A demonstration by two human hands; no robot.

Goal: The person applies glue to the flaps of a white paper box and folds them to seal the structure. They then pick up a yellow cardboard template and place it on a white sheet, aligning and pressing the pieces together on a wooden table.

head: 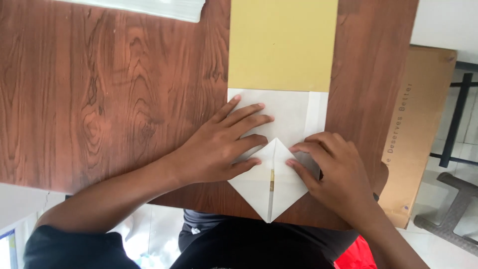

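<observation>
Under both hands — paper partly hid.

Folded paper on table, L hand on left flap, R hand on right; box right of table.

Broad bare table left of the folded paper; cardboard box crowding the right edge, white tray at far-left edge.

the paper is yellow on one face and white on the other, lying flat on the table. its far part shows yellow; the near part shows white, with two corners folded in to meet along a centre seam, making a point toward the table's near edge.
</observation>
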